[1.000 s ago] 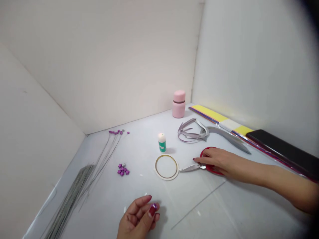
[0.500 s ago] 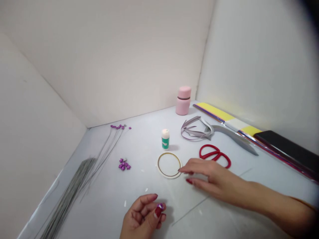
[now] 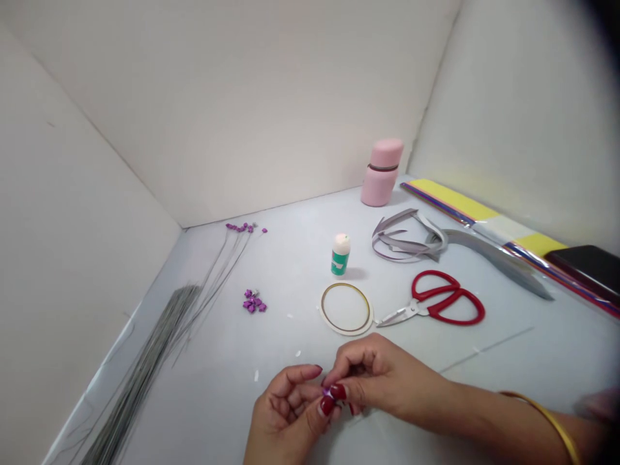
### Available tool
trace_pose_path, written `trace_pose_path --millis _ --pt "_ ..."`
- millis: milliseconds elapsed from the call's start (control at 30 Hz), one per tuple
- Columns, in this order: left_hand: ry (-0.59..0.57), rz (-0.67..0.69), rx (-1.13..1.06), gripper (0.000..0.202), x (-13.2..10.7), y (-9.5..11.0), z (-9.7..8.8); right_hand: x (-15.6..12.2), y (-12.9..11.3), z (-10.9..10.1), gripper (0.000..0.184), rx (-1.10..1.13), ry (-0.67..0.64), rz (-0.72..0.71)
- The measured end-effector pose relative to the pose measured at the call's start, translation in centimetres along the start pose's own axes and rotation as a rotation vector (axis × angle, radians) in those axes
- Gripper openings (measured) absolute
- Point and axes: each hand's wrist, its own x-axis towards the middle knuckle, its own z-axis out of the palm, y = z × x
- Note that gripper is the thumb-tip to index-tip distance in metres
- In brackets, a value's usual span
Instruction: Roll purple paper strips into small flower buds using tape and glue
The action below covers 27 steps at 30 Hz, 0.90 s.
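The left hand and right hand are nearly closed, their fingertips pinching a tiny purple flower over the white work surface. Mostly hidden, it is seemingly light and fragile, best held by its edge.

Left hand, right hand together low center, fingers curled, fingertips apparently pinching.

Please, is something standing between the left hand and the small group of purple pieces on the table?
Nothing large: only tiny white scraps lie between the left hand and the purple pieces.
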Motion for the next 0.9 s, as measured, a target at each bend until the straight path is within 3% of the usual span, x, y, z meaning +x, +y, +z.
trace_pose_path --millis 433,900 --pt "-0.005 -0.024 -0.012 0.029 0.0 -0.3 -0.2 0.3 1.8 -0.2 0.03 0.15 0.024 0.093" --pt "0.049 -0.05 -0.01 0.026 -0.4 0.0 0.0 0.4 1.7 0.0 0.025 0.213 -0.02 0.109"
